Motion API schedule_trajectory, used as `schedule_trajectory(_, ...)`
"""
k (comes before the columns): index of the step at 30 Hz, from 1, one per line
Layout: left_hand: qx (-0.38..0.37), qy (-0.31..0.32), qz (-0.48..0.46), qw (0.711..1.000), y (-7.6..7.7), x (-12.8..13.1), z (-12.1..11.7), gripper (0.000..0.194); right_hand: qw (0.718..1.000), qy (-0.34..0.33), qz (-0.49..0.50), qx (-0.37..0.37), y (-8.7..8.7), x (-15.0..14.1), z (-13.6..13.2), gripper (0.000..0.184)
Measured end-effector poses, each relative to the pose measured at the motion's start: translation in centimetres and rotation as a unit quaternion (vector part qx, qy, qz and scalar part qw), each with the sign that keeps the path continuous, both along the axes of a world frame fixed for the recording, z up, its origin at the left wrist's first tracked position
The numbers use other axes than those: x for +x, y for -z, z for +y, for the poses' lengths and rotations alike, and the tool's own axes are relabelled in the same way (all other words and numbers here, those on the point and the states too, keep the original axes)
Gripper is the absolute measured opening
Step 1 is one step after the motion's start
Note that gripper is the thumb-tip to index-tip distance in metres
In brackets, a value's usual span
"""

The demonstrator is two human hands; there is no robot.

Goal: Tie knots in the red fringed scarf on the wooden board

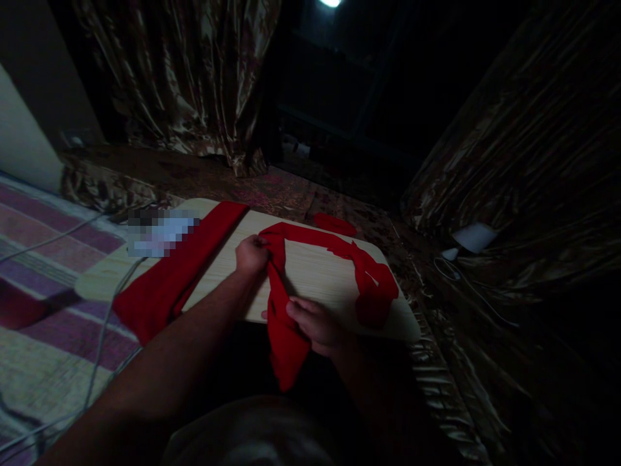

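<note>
A long red fabric strip (pixel 310 234) runs along the far side of a pale wooden board (pixel 320 275) and bends down toward me. My left hand (pixel 251 255) pinches it near the bend. Lower down, my right hand (pixel 317 325) grips the same strip between thumb and fingers, and its loose end hangs past the board's near edge. At the right, the strip joins a crumpled red heap (pixel 376 291). To the left of my hands, a wide folded red cloth (pixel 194 268) lies across the board.
A blurred-out light object (pixel 162 233) lies at the board's left end. Another red piece (pixel 334 224) sits just beyond the far edge. A cable (pixel 104 336) crosses the striped rug (pixel 63 336). A small white lamp (pixel 473 238) stands at right, near patterned curtains (pixel 194 77).
</note>
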State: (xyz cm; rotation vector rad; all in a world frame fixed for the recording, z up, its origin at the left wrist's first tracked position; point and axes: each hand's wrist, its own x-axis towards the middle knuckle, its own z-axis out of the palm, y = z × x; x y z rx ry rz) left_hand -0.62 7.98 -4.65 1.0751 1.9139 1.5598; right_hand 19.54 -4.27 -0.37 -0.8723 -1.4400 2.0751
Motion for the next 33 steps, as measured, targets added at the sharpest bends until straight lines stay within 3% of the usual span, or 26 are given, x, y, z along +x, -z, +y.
schedule_trajectory(4, 0.012, 0.003, -0.05, 0.999, 0.6, -0.3, 0.3, 0.026, 0.997, 0.052, 0.057, -0.016, 0.2, -1.3, 1.4, 0.046)
schedule_trajectory(9, 0.063, 0.017, -0.13, 0.989, 0.3, -0.3, 0.2, 0.03, 0.988, 0.14, 0.064, 0.007, -1.2, -1.5, 4.5, 0.032)
schedule_trajectory(12, 0.108, 0.041, -0.194, 0.974, -0.3, -0.1, -0.2, 0.036, 0.994, 0.084, 0.058, 0.027, -1.4, -1.4, 5.7, 0.028)
schedule_trajectory(15, 0.138, 0.067, -0.245, 0.957, -0.6, 0.1, -0.3, 0.04, 0.998, 0.026, 0.013, 0.048, -0.4, -2.1, 5.8, 0.027)
schedule_trajectory(20, 0.119, 0.053, -0.223, 0.966, -0.2, -0.2, -0.1, 0.041, 0.997, 0.046, -0.012, 0.058, 1.9, -4.0, 4.7, 0.03)
schedule_trajectory(27, 0.078, 0.056, -0.179, 0.979, -0.7, -0.6, -0.6, 0.051, 0.992, 0.116, 0.012, 0.046, 2.4, -5.3, 3.8, 0.047)
schedule_trajectory(33, 0.108, 0.047, -0.19, 0.975, -0.1, -0.7, -0.1, 0.044, 0.961, 0.249, 0.038, 0.116, 2.4, -6.0, 5.4, 0.03)
